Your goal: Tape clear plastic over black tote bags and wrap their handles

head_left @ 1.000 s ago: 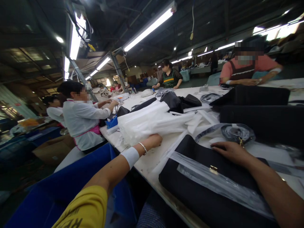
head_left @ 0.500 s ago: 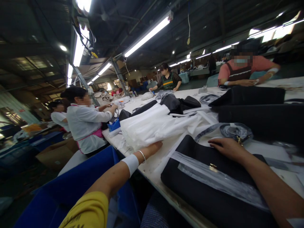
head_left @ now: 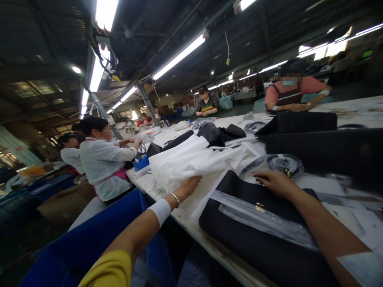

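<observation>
My left hand (head_left: 190, 186) lies at the lower edge of a stack of thin white sheets (head_left: 185, 161), touching it with its fingers stretched out. Its fingertips are partly hidden. A black bag (head_left: 239, 227) lies flat near the table's front edge, with a clear plastic wrap across it and a small gold clasp. Over the bag's far edge is my right hand (head_left: 275, 182), fingers apart and holding nothing. Beside its fingers sits a coiled strap (head_left: 284, 162) in plastic wrapping, with gold-coloured hardware.
More black bags (head_left: 323, 147) lie at the right and in the table's middle. A blue bin (head_left: 98, 227) stands below the table (head_left: 191, 211) at my left. Co-workers stand at the left (head_left: 103, 159) and across the table (head_left: 295, 89).
The view has turned slightly, so most things sit a little further left. Both hands stay about where they were. The co-worker in the green apron has drawn both hands together.
</observation>
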Motion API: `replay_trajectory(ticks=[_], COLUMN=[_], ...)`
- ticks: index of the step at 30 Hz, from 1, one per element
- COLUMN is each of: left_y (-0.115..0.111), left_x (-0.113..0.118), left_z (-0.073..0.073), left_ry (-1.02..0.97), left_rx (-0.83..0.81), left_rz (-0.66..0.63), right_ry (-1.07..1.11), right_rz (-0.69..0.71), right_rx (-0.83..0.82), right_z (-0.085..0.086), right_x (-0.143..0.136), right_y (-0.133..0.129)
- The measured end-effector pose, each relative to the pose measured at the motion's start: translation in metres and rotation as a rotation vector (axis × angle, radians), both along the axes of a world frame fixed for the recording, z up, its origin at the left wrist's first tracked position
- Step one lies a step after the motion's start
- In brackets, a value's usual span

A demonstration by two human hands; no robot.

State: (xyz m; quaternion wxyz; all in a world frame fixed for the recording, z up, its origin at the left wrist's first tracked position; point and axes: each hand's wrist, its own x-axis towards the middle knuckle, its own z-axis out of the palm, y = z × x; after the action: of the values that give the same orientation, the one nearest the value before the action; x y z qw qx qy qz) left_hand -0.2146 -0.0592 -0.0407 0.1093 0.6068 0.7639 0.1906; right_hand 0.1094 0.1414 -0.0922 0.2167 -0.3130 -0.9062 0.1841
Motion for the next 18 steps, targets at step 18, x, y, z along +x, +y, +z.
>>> replay_trajectory(ticks=[18], left_y=[0.048], left_x=[0.074], left_z=[0.124], left_ry=[-0.912], left_rx=[0.533], left_rz=[-0.132], right_ry=[0.694], right_rz=[0.138], right_rx=[-0.43], right_z=[0.068], right_x=[-0.035], right_y=[-0.077])
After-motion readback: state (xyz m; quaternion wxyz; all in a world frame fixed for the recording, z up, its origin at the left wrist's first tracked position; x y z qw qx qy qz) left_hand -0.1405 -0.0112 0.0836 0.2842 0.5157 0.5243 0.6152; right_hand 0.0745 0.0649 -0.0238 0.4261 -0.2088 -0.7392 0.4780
